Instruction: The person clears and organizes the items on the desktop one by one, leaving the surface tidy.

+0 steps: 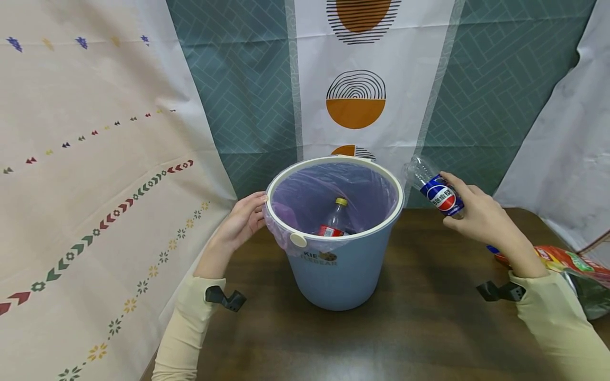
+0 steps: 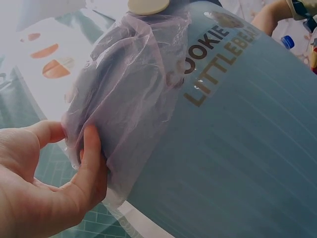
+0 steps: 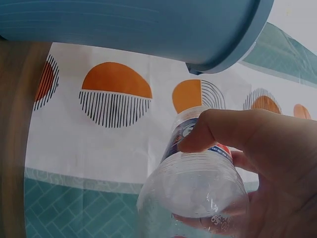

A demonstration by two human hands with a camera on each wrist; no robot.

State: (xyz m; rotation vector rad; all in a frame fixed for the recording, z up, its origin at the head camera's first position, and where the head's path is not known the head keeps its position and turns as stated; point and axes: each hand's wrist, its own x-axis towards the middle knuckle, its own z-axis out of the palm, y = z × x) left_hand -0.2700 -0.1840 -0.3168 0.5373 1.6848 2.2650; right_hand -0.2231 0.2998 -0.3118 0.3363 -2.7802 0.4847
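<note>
A blue trash can [image 1: 340,280] with a cream rim stands on the table, lined with a thin pinkish-purple plastic bag [image 2: 133,94] that folds over its edge. My left hand [image 1: 242,219] grips the can's left rim through the bag, thumb and fingers on either side in the left wrist view. To the right of the can, my right hand [image 1: 481,214] holds a clear plastic bottle [image 1: 440,193] with a blue, red and white label. The bottle is tilted, its far end close to the can's right rim. Inside the can lies another bottle [image 1: 337,218] with a yellow cap and red label.
Near the right edge of the brown wooden table [image 1: 419,338] lies a red and green package [image 1: 562,259], with a blue cap [image 1: 492,249] beside it, partly behind my right forearm. Patterned cloths [image 1: 257,106] hang behind and at the sides.
</note>
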